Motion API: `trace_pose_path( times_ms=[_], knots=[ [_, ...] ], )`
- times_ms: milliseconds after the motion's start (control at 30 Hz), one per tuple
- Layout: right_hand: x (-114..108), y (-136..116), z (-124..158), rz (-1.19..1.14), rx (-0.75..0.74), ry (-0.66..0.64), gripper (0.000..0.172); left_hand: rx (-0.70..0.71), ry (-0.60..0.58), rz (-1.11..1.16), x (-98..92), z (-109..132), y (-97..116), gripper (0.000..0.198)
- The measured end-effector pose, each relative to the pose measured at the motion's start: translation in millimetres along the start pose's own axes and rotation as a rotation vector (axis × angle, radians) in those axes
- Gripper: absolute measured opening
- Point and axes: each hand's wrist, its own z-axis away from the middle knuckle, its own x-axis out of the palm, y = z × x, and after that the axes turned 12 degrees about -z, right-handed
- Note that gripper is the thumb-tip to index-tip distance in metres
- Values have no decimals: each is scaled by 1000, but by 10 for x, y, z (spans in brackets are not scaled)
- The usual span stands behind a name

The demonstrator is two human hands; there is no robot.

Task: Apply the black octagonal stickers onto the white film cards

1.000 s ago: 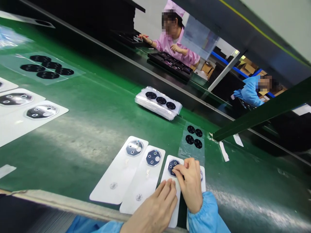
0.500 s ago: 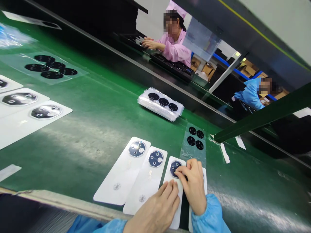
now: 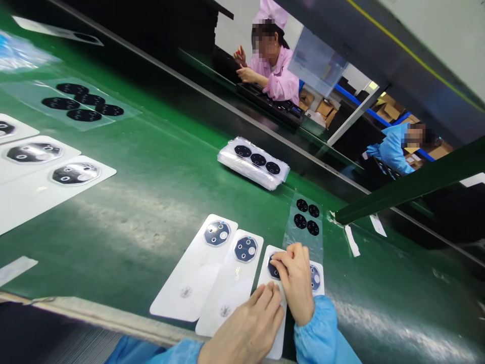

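My left hand [image 3: 246,321] lies with its fingers flat on a white rectangular panel [image 3: 279,346], holding it from above. My right hand [image 3: 297,283] bends over the upper end of that panel, thumb and forefinger pinched at the dark octagonal disc [image 3: 272,271] with ring-shaped marks. Whatever is between those fingertips is hidden. Two more white panels [image 3: 191,283] lie to the left, each with a dark octagonal disc [image 3: 245,248] near its top. Another panel [image 3: 319,287] is partly covered by my right hand and sleeve.
Behind the panels lies a clear sheet [image 3: 291,240] with several black discs. Farther back is a plastic-wrapped stack [image 3: 246,169]. More panels [image 3: 45,197] and another disc sheet [image 3: 129,114] lie left. A green post [image 3: 379,205] stands right. Two people sit beyond the bench.
My right hand has shifted slightly left over the disc, uncovering more of the rightmost panel's disc. My left hand stays on the panel. The person in pink has raised a hand.
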Motion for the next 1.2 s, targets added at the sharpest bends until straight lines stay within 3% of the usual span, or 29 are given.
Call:
trace_pose_path(
  times_ms=[367,567,700,800,933,1100,1200],
  knots=[
    [22,-49,12,-28,33,-24,18,13,18,30,80,-23,-14,18],
    [-63,113,-101,-199,155,-91,14,55,-26,97,98,-38,-8,19],
    [-147,24,-218,-223,173,8,11,22,-41,252,14,-44,-126,11],
    [-45,-229,-242,-182,98,-18,10,-32,40,321,28,52,-247,13],
    [241,-489,-217,-128,9,-91,14,-241,184,96,181,267,-346,30],
    [416,-469,-213,-33,-65,-95,17,-223,155,-4,296,373,-352,32],
    [383,-412,-262,-116,19,-88,16,-226,164,-6,291,356,-348,30]
  ],
)
